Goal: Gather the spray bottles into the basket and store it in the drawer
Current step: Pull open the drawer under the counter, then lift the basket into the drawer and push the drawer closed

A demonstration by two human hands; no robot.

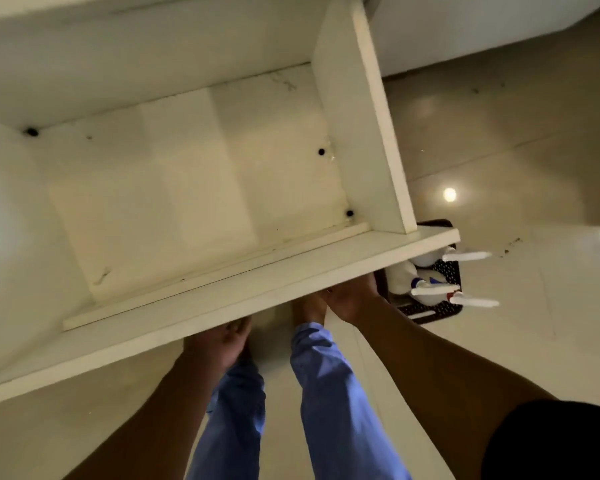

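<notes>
A wide white drawer [243, 296] stands pulled out below me, and its inside is bare. My left hand [219, 341] grips the underside of its front panel near the middle. My right hand [352, 299] grips the same panel's lower edge further right. A dark perforated basket [454, 271] sits on the floor under the drawer's right front corner, partly hidden by it. Inside the basket lie white spray bottles [430, 292] with blue collars, their white nozzles pointing right.
The drawer's right side wall [368, 133] rises tall along the right. Glossy pale floor tiles [516, 150] spread to the right. My legs in blue trousers [326, 393] and a bare foot [309, 308] stand under the drawer front.
</notes>
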